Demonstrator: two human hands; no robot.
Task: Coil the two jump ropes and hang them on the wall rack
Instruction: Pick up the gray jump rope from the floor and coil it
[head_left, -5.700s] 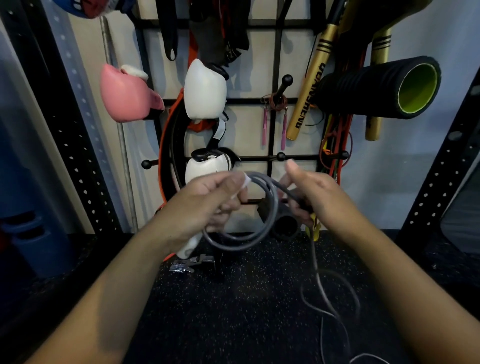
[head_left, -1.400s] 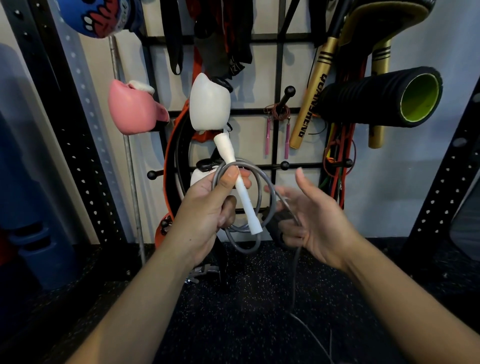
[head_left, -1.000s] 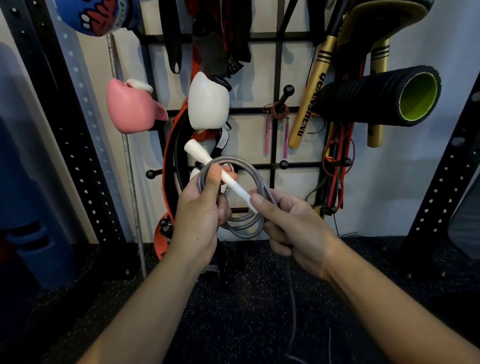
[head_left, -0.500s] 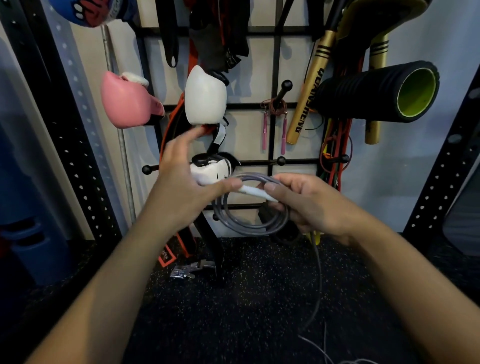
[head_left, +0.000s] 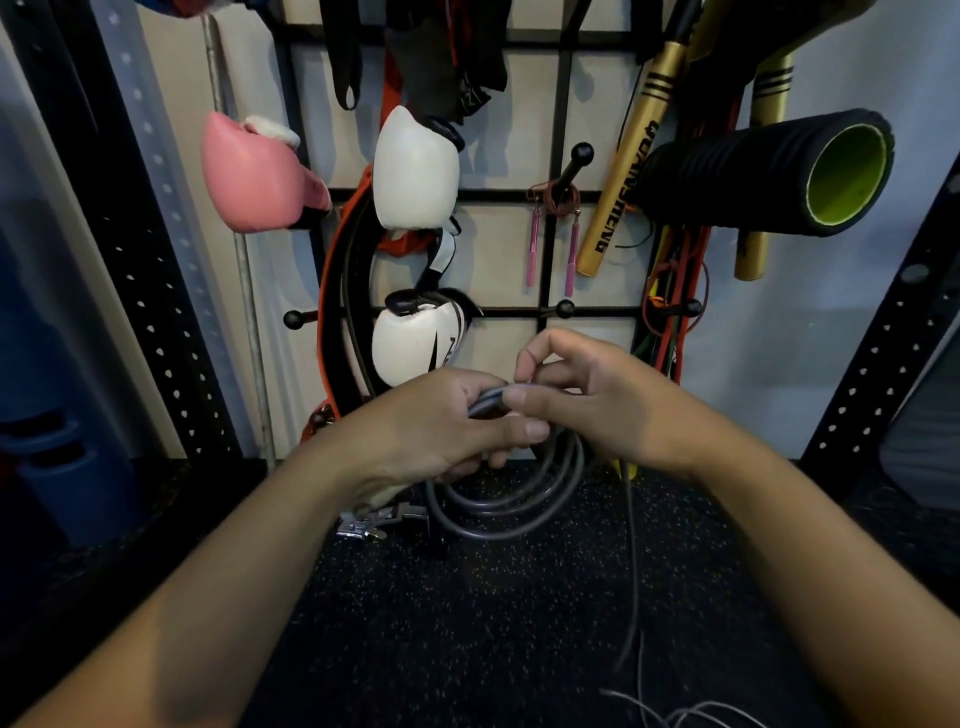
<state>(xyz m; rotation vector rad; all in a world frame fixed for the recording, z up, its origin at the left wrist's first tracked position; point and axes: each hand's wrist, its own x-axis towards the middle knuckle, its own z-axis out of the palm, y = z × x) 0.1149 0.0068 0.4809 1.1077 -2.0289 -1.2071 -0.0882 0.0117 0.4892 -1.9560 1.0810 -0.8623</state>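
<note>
The left hand (head_left: 441, 431) hides the grey jump rope (head_left: 509, 509) coil's top.

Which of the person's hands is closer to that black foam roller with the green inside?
The right hand. It sits below and to the left of the foam roller, while the left hand is further left, beyond the right hand. Both grip the grey jump rope.

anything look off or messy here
Mostly tidy. The grey jump rope is only part coiled: several loops hang below both hands, left hand and right hand, while a loose tail trails down and sprawls across the black floor. A metal clip also lies on the floor.
</note>
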